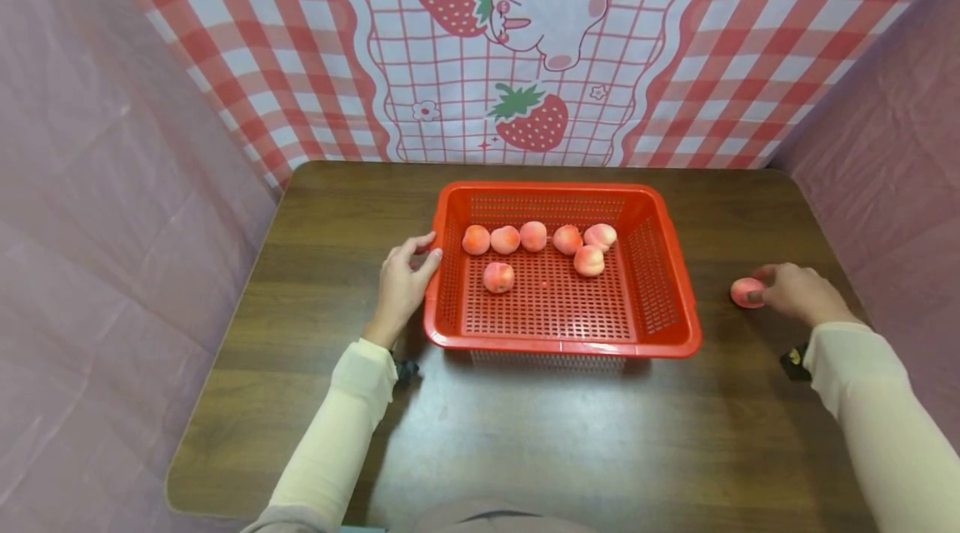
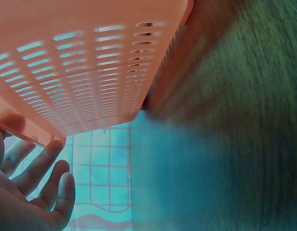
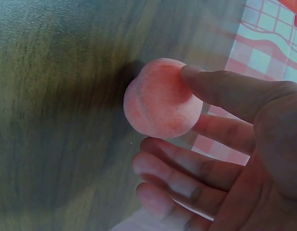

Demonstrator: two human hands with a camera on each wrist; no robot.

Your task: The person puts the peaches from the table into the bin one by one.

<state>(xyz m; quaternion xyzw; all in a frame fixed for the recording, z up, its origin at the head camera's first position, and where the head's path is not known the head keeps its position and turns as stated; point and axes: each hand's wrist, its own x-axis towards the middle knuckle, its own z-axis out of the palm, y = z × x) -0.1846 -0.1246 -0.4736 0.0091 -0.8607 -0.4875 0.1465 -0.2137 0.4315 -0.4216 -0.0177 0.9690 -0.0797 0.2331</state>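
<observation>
My left hand (image 1: 401, 283) holds the left rim of a red plastic basket (image 1: 562, 346), with the thumb at the rim's top edge. In the left wrist view, a fingertip of the left hand (image 2: 35, 183) touches the rim's underside beside the slotted wall, and the other fingers are spread loosely. To the right of the basket, my right hand (image 1: 806, 293) pinches a pink peach (image 1: 747, 292) at the table. The right wrist view shows the thumb on the peach (image 3: 160, 101) and a finger behind it; the other fingers stand apart from it.
Several peaches lie in the basket, most along its far side, with one peach (image 1: 498, 277) nearer the left front. The brown wooden table (image 1: 540, 450) ends at a checked strawberry-print cloth (image 1: 517, 58). Pink cloth (image 1: 90, 225) hangs on both sides.
</observation>
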